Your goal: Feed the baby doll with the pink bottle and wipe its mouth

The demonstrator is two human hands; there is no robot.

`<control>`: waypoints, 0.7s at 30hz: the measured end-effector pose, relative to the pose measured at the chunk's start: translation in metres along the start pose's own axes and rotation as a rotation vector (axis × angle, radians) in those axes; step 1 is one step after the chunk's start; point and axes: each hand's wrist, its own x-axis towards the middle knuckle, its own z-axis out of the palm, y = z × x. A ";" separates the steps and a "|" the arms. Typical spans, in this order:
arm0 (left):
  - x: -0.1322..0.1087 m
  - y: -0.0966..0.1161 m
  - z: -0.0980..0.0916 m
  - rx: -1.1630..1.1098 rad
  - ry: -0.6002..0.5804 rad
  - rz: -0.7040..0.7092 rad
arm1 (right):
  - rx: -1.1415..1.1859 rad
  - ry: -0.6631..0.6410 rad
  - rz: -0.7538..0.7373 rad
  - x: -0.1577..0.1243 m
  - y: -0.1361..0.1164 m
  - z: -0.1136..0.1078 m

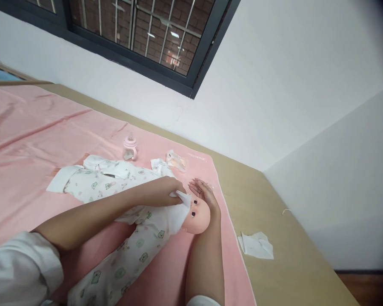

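A baby doll (199,219) lies on its back in white printed clothes (143,250), its head toward the right. My left hand (166,191) is closed on a white tissue (183,197) at the lower part of the doll's face. Plain white fabric (177,216) covers the chin and neck area; whether it is part of the same tissue I cannot tell. My right hand (206,194) curves around the top of the doll's head, fingers stretched out, with the forearm passing beside the head. The doll's mouth is hidden.
A pink blanket (28,136) covers much of the wooden surface (242,191). A pink-topped baby bottle (130,148) stands beyond the doll, with a clear plastic packet (176,160) nearby. Another folded white tissue (257,245) lies at the right. A wall and a barred window (140,34) are behind.
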 end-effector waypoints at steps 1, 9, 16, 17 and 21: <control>0.000 0.000 0.002 0.016 -0.008 -0.009 | -0.004 0.003 0.000 0.000 -0.001 0.000; 0.004 -0.009 0.017 0.129 0.012 0.018 | -0.002 -0.010 -0.022 0.001 -0.001 0.002; 0.008 -0.007 0.022 0.242 0.020 -0.049 | 0.020 0.036 -0.015 0.002 0.001 0.001; 0.008 -0.007 0.023 0.255 0.024 -0.042 | 0.015 0.037 -0.018 0.002 0.000 0.002; 0.010 -0.009 0.028 0.295 0.062 0.002 | 0.002 0.016 -0.025 0.000 -0.001 0.003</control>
